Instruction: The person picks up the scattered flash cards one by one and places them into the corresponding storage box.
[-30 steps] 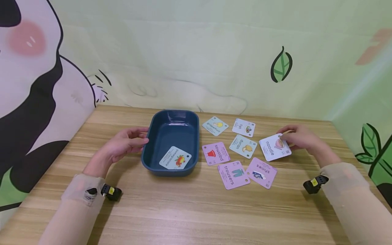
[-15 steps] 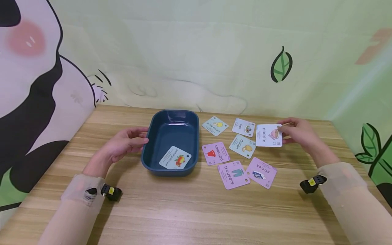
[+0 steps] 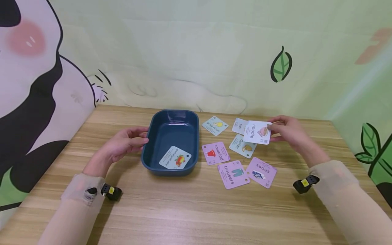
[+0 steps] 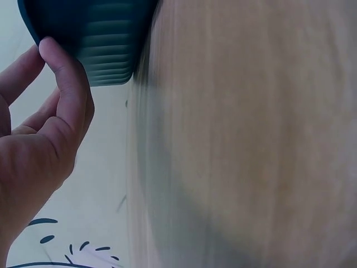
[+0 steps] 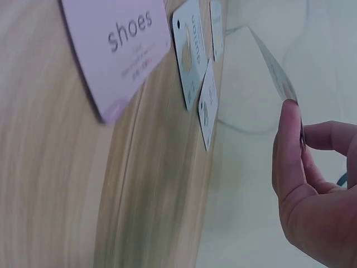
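Note:
My right hand (image 3: 286,131) pinches the white noodle card (image 3: 258,132) by its right edge. That card is raised off the table, as the right wrist view shows, and covers parts of the fish card (image 3: 239,125) and the durian card (image 3: 242,146) in the head view. At the left, my left hand (image 3: 127,143) pinches the rim of the dark blue rectangular tray (image 3: 171,132) between thumb and fingers. A pomegranate card (image 3: 175,158) lies inside the tray near its front. In the left wrist view the tray's ribbed side (image 4: 106,44) shows beside the fingers.
Right of the tray lie the grapefruit card (image 3: 215,126), pajamas card (image 3: 215,153), trousers card (image 3: 234,174) and shoes card (image 3: 261,173). All are on the wooden table (image 3: 183,211). A printed cloth wall (image 3: 183,61) stands behind the table.
My right hand has lifted the noodle card and carried it left, from beside the durian card to over the fish and durian cards. The left hand and tray have stayed in place.

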Demonstrator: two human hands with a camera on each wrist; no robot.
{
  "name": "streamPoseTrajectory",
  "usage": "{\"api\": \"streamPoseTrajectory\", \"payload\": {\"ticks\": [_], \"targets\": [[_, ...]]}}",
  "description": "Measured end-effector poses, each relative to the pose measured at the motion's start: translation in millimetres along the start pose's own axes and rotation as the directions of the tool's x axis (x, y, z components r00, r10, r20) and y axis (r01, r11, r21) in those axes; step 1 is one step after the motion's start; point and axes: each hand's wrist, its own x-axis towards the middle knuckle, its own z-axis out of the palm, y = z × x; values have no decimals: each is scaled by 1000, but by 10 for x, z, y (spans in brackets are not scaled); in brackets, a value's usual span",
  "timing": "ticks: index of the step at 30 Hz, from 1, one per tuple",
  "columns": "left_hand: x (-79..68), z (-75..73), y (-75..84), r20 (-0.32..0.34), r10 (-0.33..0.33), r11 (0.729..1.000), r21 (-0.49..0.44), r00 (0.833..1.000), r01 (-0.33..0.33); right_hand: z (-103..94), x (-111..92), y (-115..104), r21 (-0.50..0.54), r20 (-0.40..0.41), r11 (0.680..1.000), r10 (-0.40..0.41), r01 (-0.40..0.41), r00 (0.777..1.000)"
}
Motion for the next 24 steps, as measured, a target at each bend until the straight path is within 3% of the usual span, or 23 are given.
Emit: {"api": "streamPoseTrajectory", "payload": {"ticks": [24], "targets": [[-6,39,29,-1,22,1000,7,1000,-22,690,-109,-202,116,115,992,-70,56,991]]}}
